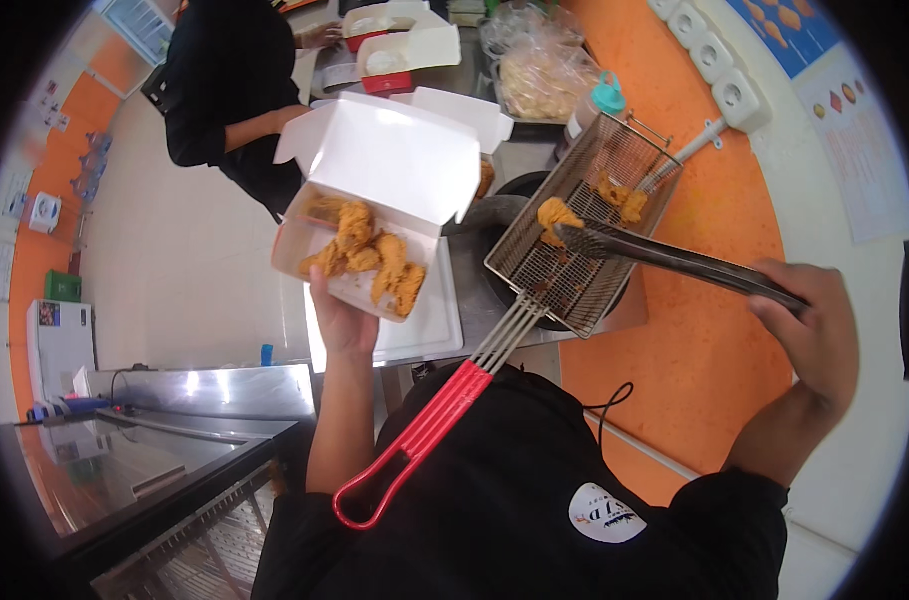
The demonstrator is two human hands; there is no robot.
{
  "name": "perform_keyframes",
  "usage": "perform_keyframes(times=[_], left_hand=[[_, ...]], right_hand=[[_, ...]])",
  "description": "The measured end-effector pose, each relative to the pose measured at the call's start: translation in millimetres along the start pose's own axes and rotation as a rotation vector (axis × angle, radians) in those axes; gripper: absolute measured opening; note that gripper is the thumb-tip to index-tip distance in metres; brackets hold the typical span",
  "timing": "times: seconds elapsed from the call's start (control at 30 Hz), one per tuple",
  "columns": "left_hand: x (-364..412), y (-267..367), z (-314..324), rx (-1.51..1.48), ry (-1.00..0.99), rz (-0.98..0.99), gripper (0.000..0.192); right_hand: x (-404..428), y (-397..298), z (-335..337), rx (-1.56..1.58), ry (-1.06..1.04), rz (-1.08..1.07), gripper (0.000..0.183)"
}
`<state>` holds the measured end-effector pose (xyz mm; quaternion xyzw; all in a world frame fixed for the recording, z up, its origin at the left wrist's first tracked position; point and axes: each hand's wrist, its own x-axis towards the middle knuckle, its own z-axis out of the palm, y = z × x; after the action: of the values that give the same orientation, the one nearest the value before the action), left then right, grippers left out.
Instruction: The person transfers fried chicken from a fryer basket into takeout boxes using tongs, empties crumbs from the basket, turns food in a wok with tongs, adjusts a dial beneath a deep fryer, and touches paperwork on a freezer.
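Observation:
My left hand (347,319) holds up an open cardboard takeaway box (394,142) from below, its white lid raised. Several pieces of fried chicken (357,232) lie inside it. With my right hand (814,322) I grip metal tongs (672,250). The tips of the tongs are at a piece of fried chicken (556,217) in a wire fry basket (526,259). More fried pieces (619,196) lie farther up in the basket. Its red handle (432,420) reaches towards my body.
A co-worker in black (233,82) stands at the upper left. Open boxes (387,64), a plastic bag of pale food (541,79) and a bottle with a teal cap (601,105) stand beyond the basket. A white tray (451,300) lies beneath my left hand. Power sockets (732,91) line the right wall.

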<state>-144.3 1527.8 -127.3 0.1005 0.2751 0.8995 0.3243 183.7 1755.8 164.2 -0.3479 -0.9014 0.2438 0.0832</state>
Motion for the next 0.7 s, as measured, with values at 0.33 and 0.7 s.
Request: perform_keyframes(times=[0.33,0.7], left_hand=[[2,-10,6,-0.063,0.031,-0.021,0.071],[1,-4,1,0.005,0.008,-0.014,0.073]], right_hand=[[29,-75,59,-0.003,-0.024,-0.330,0.035],[65,-16,30,-0.725,0.020,0.088,0.023]])
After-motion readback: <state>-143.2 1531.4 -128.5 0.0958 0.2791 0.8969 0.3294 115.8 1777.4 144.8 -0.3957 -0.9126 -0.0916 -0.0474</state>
